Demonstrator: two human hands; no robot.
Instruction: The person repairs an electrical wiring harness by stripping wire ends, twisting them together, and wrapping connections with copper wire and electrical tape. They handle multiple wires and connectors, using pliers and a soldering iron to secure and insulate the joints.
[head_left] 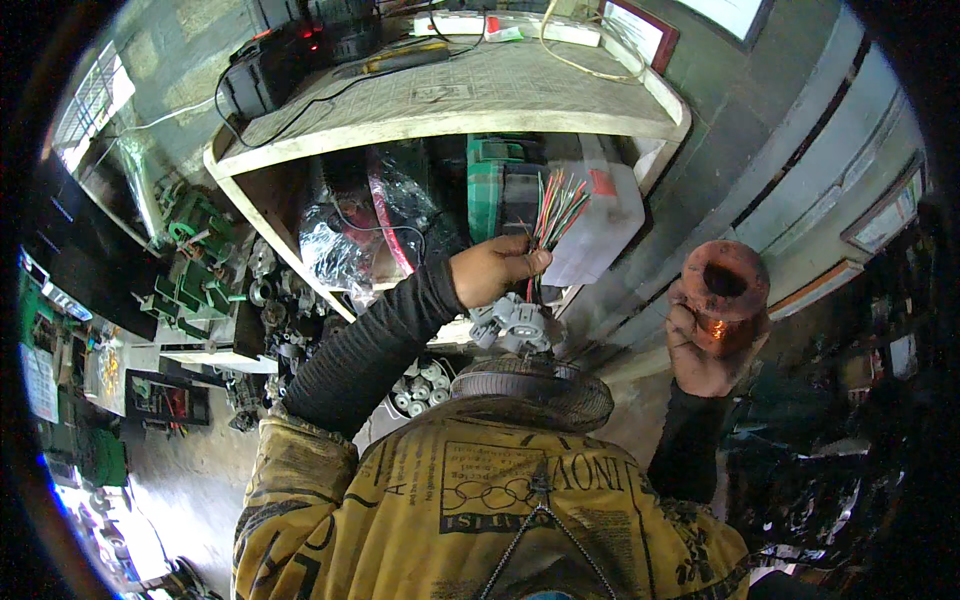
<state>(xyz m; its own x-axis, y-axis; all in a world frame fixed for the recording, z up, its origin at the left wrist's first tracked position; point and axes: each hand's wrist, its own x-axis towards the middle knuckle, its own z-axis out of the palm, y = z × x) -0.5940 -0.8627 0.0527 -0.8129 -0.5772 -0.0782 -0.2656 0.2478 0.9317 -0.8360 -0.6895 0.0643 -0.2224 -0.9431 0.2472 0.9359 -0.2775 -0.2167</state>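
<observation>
Wires pinched in your left hand, a copper-coloured spool in your right

Your left hand (500, 272), near the middle of the frame, pinches a bundle of thin wires (560, 208) between thumb and fingers. The red, green and white strands fan out above your grip, their loose ends toward the top of the frame. Just below that hand you have a cluster of grey plugs (515, 322), and beneath it a round, dark mesh object (535, 390).

At the right of the frame, your right hand (705, 350) is curled around a reddish-brown spool (725, 297), its open end facing you and bright copper glinting on its side. The spool is well apart from the wires.

Ahead of you, a pale shelf (440, 95) spans the upper middle. On its top, at upper left, sits a black device (265, 75), with a yellow-handled tool (405, 57) near it. Under the top, a whitish plastic container (600, 225) stands just behind the wires.
</observation>
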